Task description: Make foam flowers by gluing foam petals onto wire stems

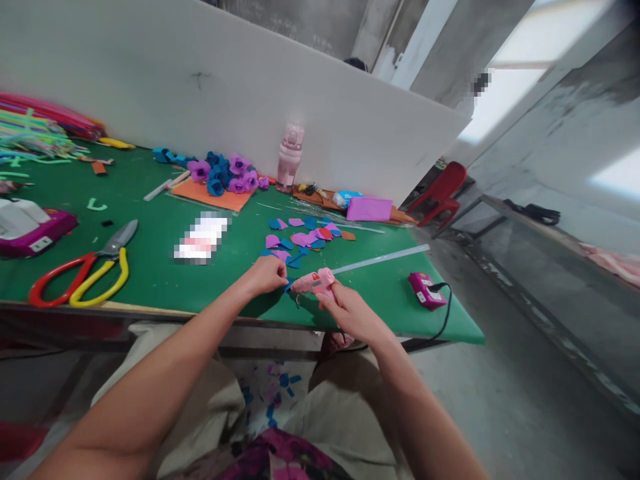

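Note:
My right hand [345, 307] is wrapped round a pink hot glue gun [311, 283], whose nozzle points left. A long clear glue stick [383, 258] sticks out of its back end. At the nozzle tip, my left hand [267, 275] pinches a small blue paper piece [289, 286], mostly hidden by the fingers. Just beyond both hands lie loose purple petal pieces [303, 239] and blue petal pieces [294, 260] on the green tabletop [165, 287].
Scissors [107, 263] with red and yellow handles lie at left. Finished paper flowers [220, 175] rest on orange sheets [210, 195]. A pink bottle [290, 157] stands against the white partition [200, 87]. A purple power socket [427, 291] with a black cable sits near the right edge.

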Demonstrator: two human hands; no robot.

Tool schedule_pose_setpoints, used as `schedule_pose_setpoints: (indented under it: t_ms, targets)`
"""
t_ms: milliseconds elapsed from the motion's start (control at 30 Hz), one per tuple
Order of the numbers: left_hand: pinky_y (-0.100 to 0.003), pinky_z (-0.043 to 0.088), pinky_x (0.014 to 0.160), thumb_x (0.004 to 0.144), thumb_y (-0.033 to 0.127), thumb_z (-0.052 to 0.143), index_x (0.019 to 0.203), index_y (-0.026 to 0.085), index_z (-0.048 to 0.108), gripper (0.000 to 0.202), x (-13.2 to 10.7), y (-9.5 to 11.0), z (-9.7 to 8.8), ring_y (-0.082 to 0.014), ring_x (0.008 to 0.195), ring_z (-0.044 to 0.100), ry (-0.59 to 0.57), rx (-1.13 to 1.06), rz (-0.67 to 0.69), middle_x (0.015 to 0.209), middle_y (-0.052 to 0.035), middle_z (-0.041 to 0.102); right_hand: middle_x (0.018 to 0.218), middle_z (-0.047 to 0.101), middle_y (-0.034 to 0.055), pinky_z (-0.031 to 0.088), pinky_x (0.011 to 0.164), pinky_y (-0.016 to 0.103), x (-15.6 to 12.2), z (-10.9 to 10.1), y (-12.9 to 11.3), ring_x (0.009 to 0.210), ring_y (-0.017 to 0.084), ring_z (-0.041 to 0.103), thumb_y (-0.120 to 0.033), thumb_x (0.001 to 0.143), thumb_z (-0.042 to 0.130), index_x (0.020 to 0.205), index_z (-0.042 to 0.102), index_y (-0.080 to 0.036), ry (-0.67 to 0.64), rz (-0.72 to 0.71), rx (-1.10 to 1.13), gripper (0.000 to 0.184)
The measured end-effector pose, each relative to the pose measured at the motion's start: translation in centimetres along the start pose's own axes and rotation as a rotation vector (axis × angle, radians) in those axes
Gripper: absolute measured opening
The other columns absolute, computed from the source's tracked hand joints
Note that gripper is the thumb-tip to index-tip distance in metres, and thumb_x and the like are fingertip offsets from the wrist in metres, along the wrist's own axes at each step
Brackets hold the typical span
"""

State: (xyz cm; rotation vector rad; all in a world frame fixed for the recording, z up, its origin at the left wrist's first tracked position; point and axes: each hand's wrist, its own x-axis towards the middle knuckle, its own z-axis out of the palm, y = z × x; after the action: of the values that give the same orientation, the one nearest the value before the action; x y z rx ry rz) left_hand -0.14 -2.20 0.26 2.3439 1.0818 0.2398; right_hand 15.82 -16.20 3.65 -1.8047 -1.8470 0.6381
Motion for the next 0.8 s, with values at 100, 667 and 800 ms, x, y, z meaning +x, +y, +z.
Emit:
schedule_pose_setpoints:
  t_ms: [100, 667, 800]
  targets:
    - [-0.022, 0.032, 0.051, 0.063, 0.019, 0.057, 0.062, 0.014, 0.066, 0.01, 0.01, -0.06, 0.0, -0.0126, 0.057, 0.053, -0.009, 0.013, 0.005, 0.06, -0.0024, 0.063, 0.075, 0.061, 0.0037, 0.038, 0.062, 0.025, 0.01, -0.01, -0.06, 0.067, 0.014, 0.054, -0.036, 0.088, 0.037, 0.08, 0.051, -0.017, -0.009, 0.008, 0.0, 0.024]
    - [-0.023, 0.034, 0.052, 0.064, 0.022, 0.06, 0.066, 0.013, 0.066, 0.011, 0.09, -0.02, 0.03, -0.0136, 0.059, 0.055, -0.022, 0.032, 0.002, 0.063, -0.0036, 0.064, 0.078, 0.061, 0.0048, 0.037, 0.064, 0.025, -0.08, -0.41, -0.22, 0.07, 0.016, 0.055, -0.036, 0.088, 0.035, 0.082, 0.052, -0.017, -0.022, 0.016, -0.05, 0.027]
    - [-0.023, 0.034, 0.052, 0.064, 0.022, 0.06, 0.066, 0.013, 0.067, 0.011, 0.05, 0.02, -0.03, -0.0136, 0.059, 0.055, -0.014, 0.031, -0.006, 0.063, -0.0032, 0.063, 0.082, 0.062, 0.0069, 0.037, 0.066, 0.025, -0.06, -0.51, -0.11, 0.075, 0.017, 0.056, -0.037, 0.088, 0.036, 0.086, 0.055, -0.016, -0.019, 0.017, -0.076, 0.028]
